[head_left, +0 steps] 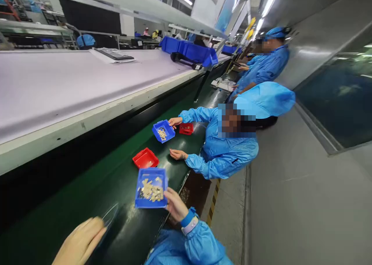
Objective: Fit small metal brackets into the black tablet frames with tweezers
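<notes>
My right hand [176, 205], with a blue wristband and a pale band at the wrist, grips the right edge of a shallow blue bin [151, 172]. Inside it lie many small beige and dark pieces [153, 192]. At the lower left, my left hand [81, 242] has its fingers pressed together on a thin, clear plastic piece [109, 217]; its exact kind is unclear. Just beyond the blue bin sits an empty red bin [145, 158] on the dark green work surface [119, 185].
Across from me, a co-worker in blue [229, 150] holds another blue bin [158, 135] with similar pieces. A small red bin [186, 129] stands by that person's arm. A raised white shelf [72, 86] runs along the left, bearing large blue bins [188, 51]. Another person [269, 63] is farther back.
</notes>
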`<state>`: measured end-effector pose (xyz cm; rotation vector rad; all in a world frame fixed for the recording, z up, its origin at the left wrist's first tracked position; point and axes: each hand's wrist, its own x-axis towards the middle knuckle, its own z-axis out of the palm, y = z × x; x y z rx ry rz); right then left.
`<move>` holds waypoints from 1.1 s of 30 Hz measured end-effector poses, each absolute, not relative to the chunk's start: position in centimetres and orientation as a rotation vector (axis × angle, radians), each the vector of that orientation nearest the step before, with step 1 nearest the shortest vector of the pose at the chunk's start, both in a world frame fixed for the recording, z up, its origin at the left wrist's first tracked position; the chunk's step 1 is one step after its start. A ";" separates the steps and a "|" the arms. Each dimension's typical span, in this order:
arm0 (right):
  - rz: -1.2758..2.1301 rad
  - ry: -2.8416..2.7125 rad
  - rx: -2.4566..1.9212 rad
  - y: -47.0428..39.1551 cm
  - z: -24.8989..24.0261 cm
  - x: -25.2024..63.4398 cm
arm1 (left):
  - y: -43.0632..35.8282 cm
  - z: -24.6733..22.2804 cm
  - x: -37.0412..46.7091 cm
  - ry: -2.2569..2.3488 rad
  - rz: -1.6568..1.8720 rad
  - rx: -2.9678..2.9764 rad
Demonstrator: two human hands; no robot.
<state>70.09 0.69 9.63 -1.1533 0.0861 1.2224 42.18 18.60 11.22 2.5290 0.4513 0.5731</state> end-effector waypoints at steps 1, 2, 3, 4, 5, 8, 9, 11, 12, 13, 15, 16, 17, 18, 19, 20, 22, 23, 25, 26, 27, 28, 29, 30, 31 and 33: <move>1.171 0.095 -1.146 0.0 10.2 70.8 | 18.3 10.8 43.9 0.421 0.471 2.568; 1.129 0.086 -1.134 -0.5 10.8 71.4 | 18.1 10.4 45.9 0.381 0.353 2.611; 1.093 0.067 -1.124 -0.9 11.3 72.0 | 17.8 10.2 47.8 0.363 0.253 2.655; 1.060 0.043 -1.116 -1.2 11.9 72.6 | 17.6 10.1 49.8 0.351 0.235 2.693; 1.025 0.023 -1.113 -1.4 12.4 73.1 | 17.5 10.0 51.7 0.303 0.191 2.715; 0.857 0.034 -1.129 -1.9 13.2 74.3 | 17.1 9.8 56.6 0.232 0.178 2.672; 0.801 0.053 -1.127 -2.1 13.3 74.6 | 17.0 9.6 58.0 0.222 0.197 2.643; 0.734 0.120 -1.107 -2.8 13.2 75.1 | 16.9 8.9 60.4 0.208 0.221 2.607; 0.721 0.163 -1.091 -3.2 13.1 75.3 | 16.9 8.5 61.4 0.205 0.232 2.594; 0.714 0.208 -1.076 -3.7 13.0 75.4 | 16.9 8.0 62.4 0.200 0.244 2.584; 0.689 0.298 -1.058 -4.9 12.7 75.5 | 17.0 7.4 63.9 0.174 0.271 2.557; 0.674 0.335 -1.057 -5.4 12.6 75.4 | 17.0 7.1 64.5 0.152 0.283 2.544; 0.662 0.360 -1.054 -5.9 12.4 75.4 | 17.1 7.0 65.0 0.129 0.293 2.533; 0.653 0.382 -1.048 -6.3 12.1 75.3 | 17.1 6.9 65.4 0.107 0.302 2.524; 0.647 0.403 -1.039 -6.7 11.8 75.2 | 17.1 6.9 65.7 0.087 0.310 2.518; 0.637 0.421 -1.030 -6.9 11.3 75.1 | 17.0 6.9 65.9 0.066 0.319 2.513; 0.616 0.457 -1.028 -7.1 10.2 74.9 | 16.8 6.9 66.1 0.024 0.328 2.506; 0.608 0.476 -1.033 -7.1 9.7 74.8 | 16.7 6.9 66.1 0.011 0.331 2.507; 0.611 0.502 -1.048 -7.0 8.7 74.6 | 16.5 6.7 66.0 0.014 0.336 2.521; 0.618 0.507 -1.052 -6.8 8.3 74.4 | 16.4 6.6 65.8 0.027 0.335 2.534; 0.629 0.504 -1.055 -6.7 8.1 74.3 | 16.3 6.4 65.6 0.042 0.331 2.548; 0.637 0.493 -1.061 -6.5 8.0 74.1 | 16.3 6.3 65.3 0.056 0.326 2.563; 0.644 0.474 -1.067 -6.3 8.0 74.0 | 16.3 6.2 64.9 0.070 0.320 2.577; 0.647 0.453 -1.074 -6.1 8.1 73.9 | 16.4 6.1 64.5 0.085 0.313 2.588; 0.650 0.436 -1.078 -5.9 8.1 73.8 | 16.5 6.1 64.1 0.103 0.309 2.599; 0.659 0.414 -1.077 -5.6 8.2 73.8 | 16.6 6.3 63.2 0.145 0.303 2.615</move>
